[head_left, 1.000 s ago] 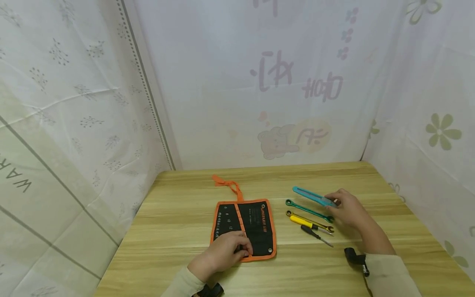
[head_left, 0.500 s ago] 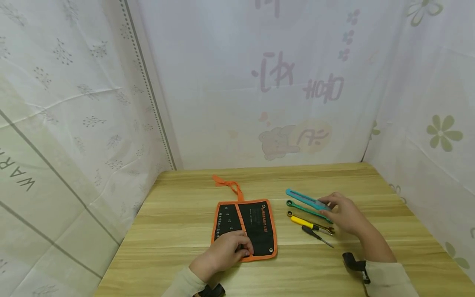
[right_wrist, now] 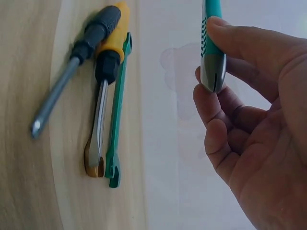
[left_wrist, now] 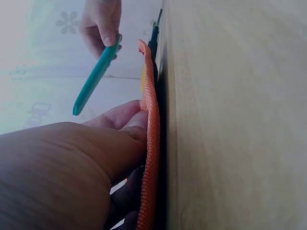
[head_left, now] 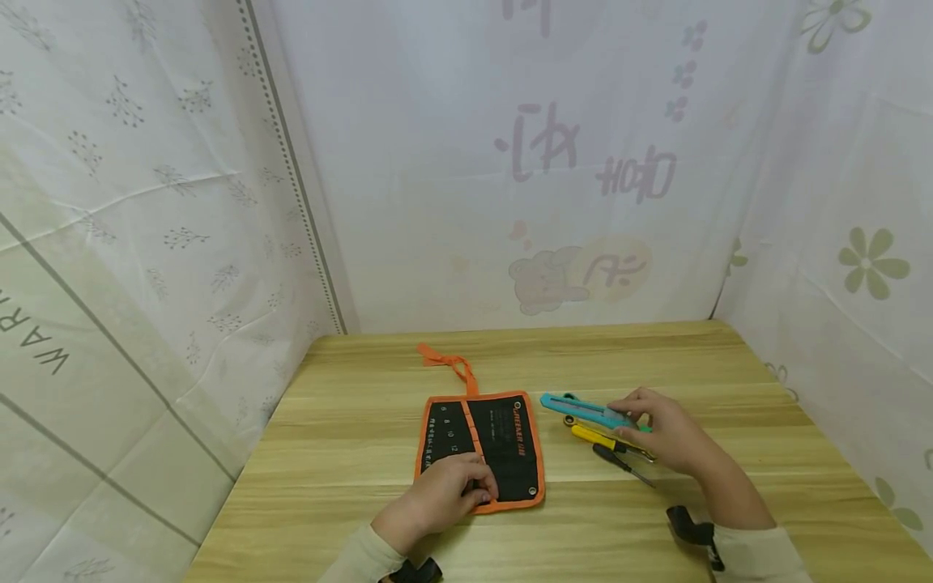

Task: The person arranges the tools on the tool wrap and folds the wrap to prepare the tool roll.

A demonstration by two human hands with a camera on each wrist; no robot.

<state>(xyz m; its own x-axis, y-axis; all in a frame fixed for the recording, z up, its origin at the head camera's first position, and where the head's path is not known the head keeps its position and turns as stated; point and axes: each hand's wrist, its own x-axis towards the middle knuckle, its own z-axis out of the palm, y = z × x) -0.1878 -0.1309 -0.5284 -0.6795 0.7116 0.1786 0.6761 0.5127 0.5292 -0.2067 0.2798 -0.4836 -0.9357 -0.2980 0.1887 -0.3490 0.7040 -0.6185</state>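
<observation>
A black tool pouch with orange edging (head_left: 510, 445) lies flat on the table. At its lower edge the left hand (head_left: 452, 490) pinches the orange trim; the left wrist view shows thumb and finger on the raised orange edge (left_wrist: 151, 143). The right hand (head_left: 670, 429) holds a teal utility knife (head_left: 583, 409) between thumb and fingers, above the tools and off the table, one end toward the pouch. In the right wrist view the knife's grey end (right_wrist: 213, 72) sits at the fingertips of the right hand (right_wrist: 259, 96).
Below the knife lie a green wrench (right_wrist: 117, 110), a yellow-brown wrench (right_wrist: 91, 163), a yellow screwdriver (head_left: 594, 437) and a black screwdriver (head_left: 612, 457). An orange tie (head_left: 452, 361) extends from the pouch's far edge. Printed curtains surround the wooden table (head_left: 350, 437).
The right hand has carried the teal knife left and nearer the camera, from beyond the green wrench to above it, close to the pouch. The left hand has stayed on the pouch.
</observation>
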